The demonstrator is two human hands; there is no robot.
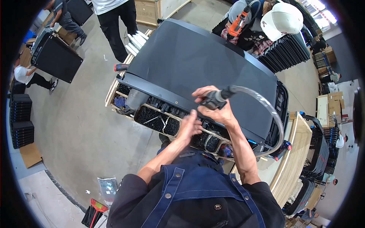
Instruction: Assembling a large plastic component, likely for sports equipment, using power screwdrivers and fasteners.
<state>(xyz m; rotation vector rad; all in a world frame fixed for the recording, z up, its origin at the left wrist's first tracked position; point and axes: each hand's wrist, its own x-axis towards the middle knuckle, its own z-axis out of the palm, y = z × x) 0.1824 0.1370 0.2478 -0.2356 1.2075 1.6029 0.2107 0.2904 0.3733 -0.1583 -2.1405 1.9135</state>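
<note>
A dark air-powered screwdriver [215,99] is gripped in my right hand [225,113], whose fingers wrap round its body. From its end a clear hose [272,106] curves away to the right and down. My left hand [189,127], slightly blurred, is held beside the tool with thumb and fingers apart, and I see nothing in it. Both hands are over the near edge of a large black flat panel [182,60]. Below that edge, open bins [150,117] hold small black fasteners. Another bin of black fasteners [213,143] sits under my hands.
A red-and-dark handled tool [121,67] lies at the panel's left corner. Across the panel, a person in a white cap [282,21] works beside an orange power tool [237,24]. A wooden bench [291,152] stands at right. Other people stand at the left.
</note>
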